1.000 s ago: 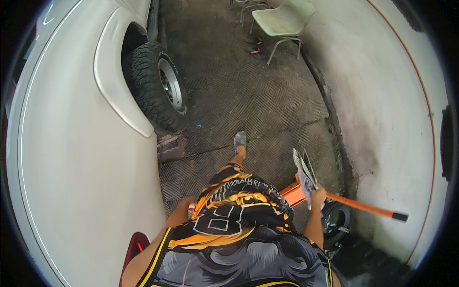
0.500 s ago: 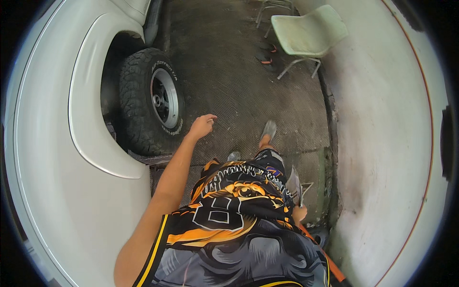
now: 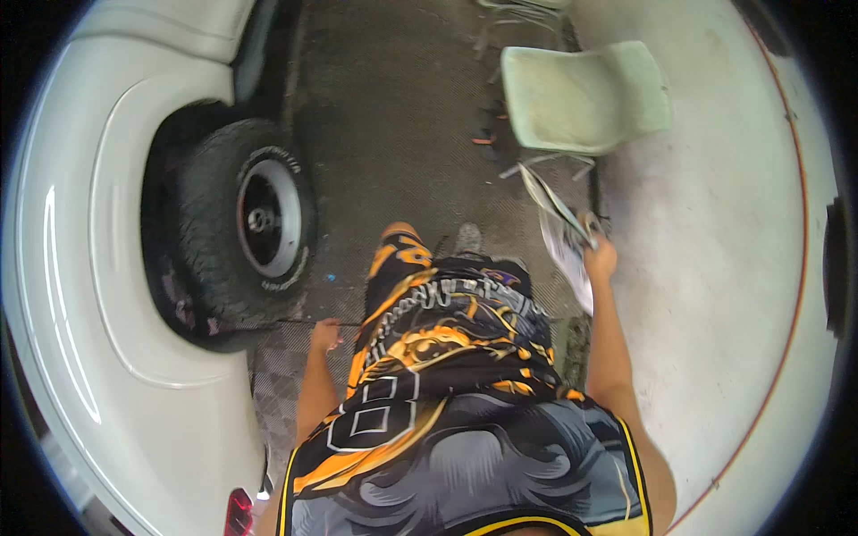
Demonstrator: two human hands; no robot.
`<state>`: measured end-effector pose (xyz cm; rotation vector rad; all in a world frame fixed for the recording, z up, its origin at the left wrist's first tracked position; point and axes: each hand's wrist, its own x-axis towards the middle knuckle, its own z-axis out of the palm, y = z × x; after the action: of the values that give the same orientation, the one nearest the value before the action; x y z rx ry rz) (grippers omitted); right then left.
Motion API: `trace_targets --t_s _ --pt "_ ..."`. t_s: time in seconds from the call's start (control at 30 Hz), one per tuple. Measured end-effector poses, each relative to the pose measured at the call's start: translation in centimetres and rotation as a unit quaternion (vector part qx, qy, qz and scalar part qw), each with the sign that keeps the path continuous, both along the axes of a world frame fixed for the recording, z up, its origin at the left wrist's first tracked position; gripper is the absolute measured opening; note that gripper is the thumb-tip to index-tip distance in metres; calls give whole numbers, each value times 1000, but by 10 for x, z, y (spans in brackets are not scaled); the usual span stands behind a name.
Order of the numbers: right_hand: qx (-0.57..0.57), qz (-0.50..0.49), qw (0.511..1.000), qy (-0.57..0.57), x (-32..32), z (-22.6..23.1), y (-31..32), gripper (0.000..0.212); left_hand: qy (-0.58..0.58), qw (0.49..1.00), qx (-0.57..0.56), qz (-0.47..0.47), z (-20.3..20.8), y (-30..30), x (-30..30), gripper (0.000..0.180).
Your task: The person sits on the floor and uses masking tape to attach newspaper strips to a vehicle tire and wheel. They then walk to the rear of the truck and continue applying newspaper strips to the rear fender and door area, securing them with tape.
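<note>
My right hand (image 3: 601,257) is closed around a sheaf of thin, light-coloured flat sheets (image 3: 563,241). They hang in front of my wrist, beside the seat of a pale green chair (image 3: 567,98); their exact kind is blurred. Low at my left side, my left hand (image 3: 327,334) hangs with loosely bent fingers that seem apart, and I make out nothing in it. Closest to that hand is a large black tyre (image 3: 210,223) with a silver wheel rim (image 3: 284,219), under the wheel arch of a white vehicle (image 3: 98,295).
A whitish surface with a thin red-brown line (image 3: 715,268) curves along my right. Dark textured flooring (image 3: 384,116) runs ahead between it and the vehicle. Dark slippers (image 3: 487,134) lie next to the chair, and another chair (image 3: 523,18) stands beyond it.
My left hand has swung back and down to my side. My right hand has swung forward with the sheets. I have stepped ahead; the wheel and chair appear lower in view.
</note>
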<state>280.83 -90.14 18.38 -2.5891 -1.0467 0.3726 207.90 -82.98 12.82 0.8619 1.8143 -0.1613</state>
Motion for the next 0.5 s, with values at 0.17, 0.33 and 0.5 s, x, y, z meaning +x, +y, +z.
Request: trace_targets --t_s 0.17,0.33,0.5 --pt "14 58 992 -110 72 98 183 46 -109 986 35 120 -3 18 75 30" --pt "39 64 984 -162 114 146 296 47 -133 991 -24 -16 54 118 132 34" --pt "33 63 980 -187 166 131 389 48 -95 977 180 59 86 200 127 40"
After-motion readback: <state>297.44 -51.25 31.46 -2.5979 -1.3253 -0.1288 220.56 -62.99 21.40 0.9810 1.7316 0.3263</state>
